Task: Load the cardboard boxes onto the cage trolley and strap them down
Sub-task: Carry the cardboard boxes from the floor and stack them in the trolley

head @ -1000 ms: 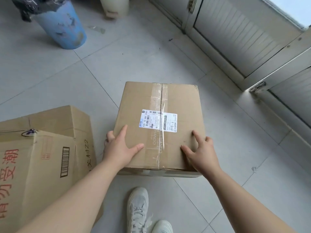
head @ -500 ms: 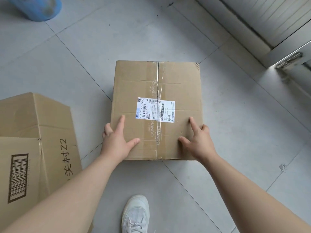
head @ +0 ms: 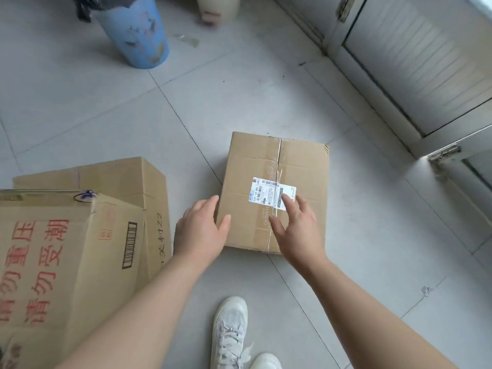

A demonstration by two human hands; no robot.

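Observation:
A small taped cardboard box [head: 295, 166] with a white shipping label [head: 267, 191] lies flat on the grey tiled floor. My left hand [head: 202, 231] hovers at its near left edge with the fingers spread and the thumb over the box top. Spread over the near half of the top, my right hand [head: 299, 227] has its fingertips at the label. Neither hand grips the box. A larger cardboard box [head: 80, 249] with red printed characters and a barcode stands to the left. No cage trolley or strap is in view.
A worn blue bucket [head: 135, 35] with a black bag stands at the back left, with a beige container [head: 218, 6] beside it. Grey metal doors [head: 415, 62] with a latch [head: 443, 153] run along the right. My white shoes [head: 230, 331] are just behind the small box.
The small box has gone down onto the floor and the view has pulled back. Both hands have come off its near corners and now hover with spread fingers.

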